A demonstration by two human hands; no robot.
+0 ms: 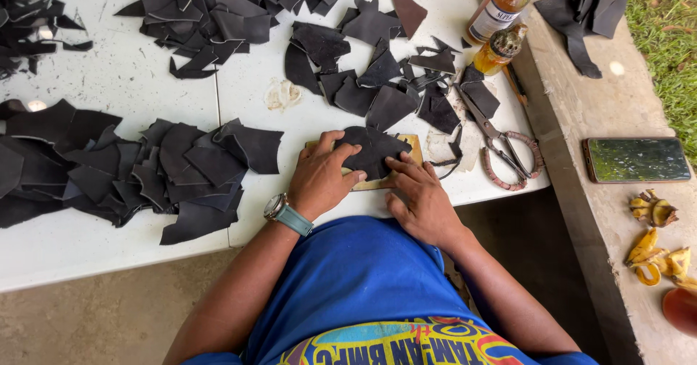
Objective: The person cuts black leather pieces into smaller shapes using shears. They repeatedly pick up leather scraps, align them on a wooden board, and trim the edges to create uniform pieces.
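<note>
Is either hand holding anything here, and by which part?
Both hands press one dark leather piece flat on a wooden board: left hand at its left edge, right hand at its lower right.

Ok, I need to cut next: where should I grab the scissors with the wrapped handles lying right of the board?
Take the scissors with cord-wrapped handle loops by the loops, coming from the near table edge: the loops point toward the person, and the blades point away, among the dark leather scraps.

Leather-strewn white table (131, 82), scissors (501, 143)
</note>
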